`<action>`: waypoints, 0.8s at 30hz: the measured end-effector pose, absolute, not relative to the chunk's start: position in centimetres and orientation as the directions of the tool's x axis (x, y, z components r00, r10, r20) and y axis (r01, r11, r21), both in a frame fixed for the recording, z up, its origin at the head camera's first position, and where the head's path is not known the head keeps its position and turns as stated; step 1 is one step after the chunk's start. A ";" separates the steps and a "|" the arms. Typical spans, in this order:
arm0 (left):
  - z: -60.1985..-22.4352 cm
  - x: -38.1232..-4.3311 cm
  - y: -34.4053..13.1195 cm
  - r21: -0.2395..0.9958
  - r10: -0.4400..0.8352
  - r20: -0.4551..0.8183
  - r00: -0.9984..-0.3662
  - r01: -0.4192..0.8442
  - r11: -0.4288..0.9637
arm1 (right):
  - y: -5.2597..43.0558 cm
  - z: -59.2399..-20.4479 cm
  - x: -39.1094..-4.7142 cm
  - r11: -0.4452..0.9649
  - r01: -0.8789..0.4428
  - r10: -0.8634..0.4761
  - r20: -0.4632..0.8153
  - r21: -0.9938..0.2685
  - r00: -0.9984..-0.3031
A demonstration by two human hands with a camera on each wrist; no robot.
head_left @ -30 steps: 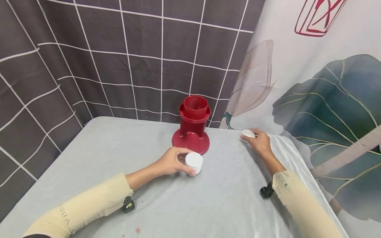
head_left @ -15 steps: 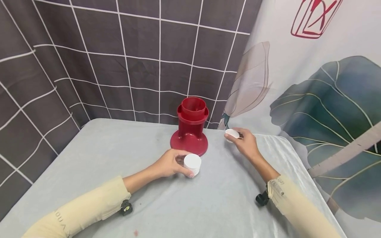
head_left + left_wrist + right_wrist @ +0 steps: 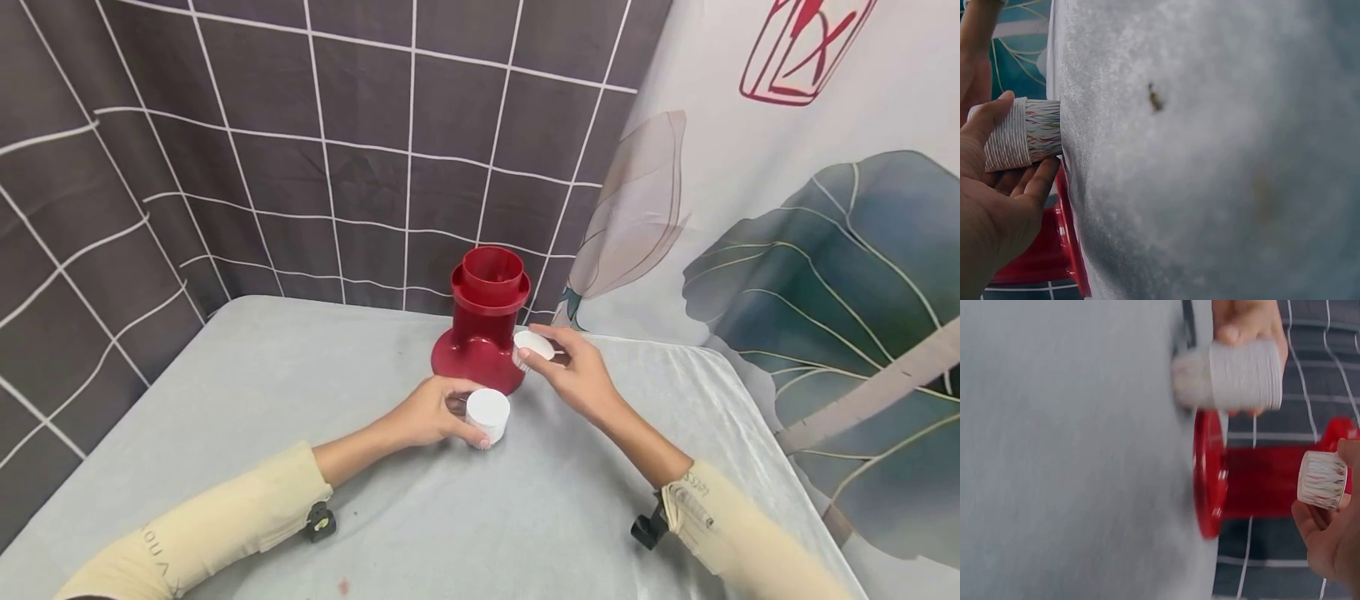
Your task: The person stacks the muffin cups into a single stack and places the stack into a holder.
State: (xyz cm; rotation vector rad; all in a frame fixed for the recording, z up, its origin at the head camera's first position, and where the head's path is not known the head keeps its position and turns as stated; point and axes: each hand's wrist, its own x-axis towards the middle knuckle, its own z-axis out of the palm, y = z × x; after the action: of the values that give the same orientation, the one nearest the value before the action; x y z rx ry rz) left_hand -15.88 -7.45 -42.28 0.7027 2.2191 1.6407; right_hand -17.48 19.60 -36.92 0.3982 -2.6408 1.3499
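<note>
My left hand (image 3: 429,412) grips a stack of small paper baking cups (image 3: 1019,134), thumb on one side and fingers on the other. Its white ridged rims are at the top, with a colourful streaked pattern below, and its lower end meets the tabletop. My right hand (image 3: 581,375) pinches a single baking cup (image 3: 1324,480) with pleated, streaked sides, held up off the table. In the head view this cup overlaps the right edge of the base of a red plastic stand (image 3: 486,325). The stand has a round foot, a thick column and an open, ring-like top.
A pale grey cloth covers the table (image 3: 225,392). Behind it hangs a dark curtain (image 3: 360,183) with a white grid, and on the right a white curtain (image 3: 750,167) printed with large leaves. Small dark and reddish spots mark the cloth.
My right hand has moved left with the single cup, from near the table's back right edge to beside the red stand. My left hand keeps holding the stack in the same place.
</note>
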 end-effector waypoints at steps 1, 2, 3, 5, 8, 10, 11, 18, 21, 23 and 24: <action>-42.3 -15.9 -7.5 0.949 0.545 0.053 -0.837 0.212 0.233 | 19.2 -36.8 -17.2 0.543 -0.318 -0.190 0.256 -0.777 -0.948; -42.3 -15.9 -7.5 0.948 0.547 0.054 -0.835 0.215 0.234 | 18.9 -36.7 -16.8 0.528 -0.335 -0.210 0.262 -0.780 -0.942; -42.3 -16.0 -7.4 0.948 0.551 0.056 -0.833 0.218 0.233 | 18.6 -36.5 -16.5 0.512 -0.349 -0.229 0.267 -0.785 -0.936; -42.4 -16.0 -7.4 0.948 0.556 0.057 -0.829 0.220 0.231 | 18.0 -36.4 -15.8 0.477 -0.372 -0.265 0.273 -0.797 -0.925; -42.4 -16.1 -7.4 0.945 0.558 0.058 -0.828 0.225 0.236 | 17.3 -36.2 -15.0 0.446 -0.396 -0.310 0.277 -0.803 -0.910; -42.4 -16.2 -7.4 0.943 0.557 0.061 -0.828 0.231 0.241 | 17.0 -36.3 -14.6 0.434 -0.408 -0.340 0.273 -0.804 -0.900; -42.4 -16.3 -7.4 0.941 0.558 0.064 -0.827 0.237 0.243 | 16.8 -36.4 -14.4 0.432 -0.410 -0.352 0.269 -0.803 -0.897; -42.5 -16.4 -7.4 0.948 0.580 0.079 -0.811 0.241 0.208 | 16.1 -37.4 -13.4 0.460 -0.439 -0.413 0.251 -0.772 -0.875; -42.6 -16.4 -7.4 0.951 0.581 0.069 -0.811 0.230 0.208 | 16.2 -37.8 -13.3 0.473 -0.455 -0.425 0.256 -0.754 -0.868; -42.6 -16.4 -7.3 0.952 0.582 0.069 -0.810 0.227 0.204 | 16.2 -38.0 -13.2 0.481 -0.454 -0.428 0.251 -0.750 -0.868; -42.6 -16.4 -7.3 0.953 0.581 0.067 -0.811 0.225 0.204 | 16.3 -38.1 -13.2 0.485 -0.450 -0.429 0.245 -0.750 -0.870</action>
State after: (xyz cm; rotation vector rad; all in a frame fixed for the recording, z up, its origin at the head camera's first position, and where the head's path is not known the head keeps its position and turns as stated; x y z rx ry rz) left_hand -16.37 -7.33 -42.59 0.7590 2.1768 1.6392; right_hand -13.25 16.29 -38.08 0.7949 -2.6861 1.3673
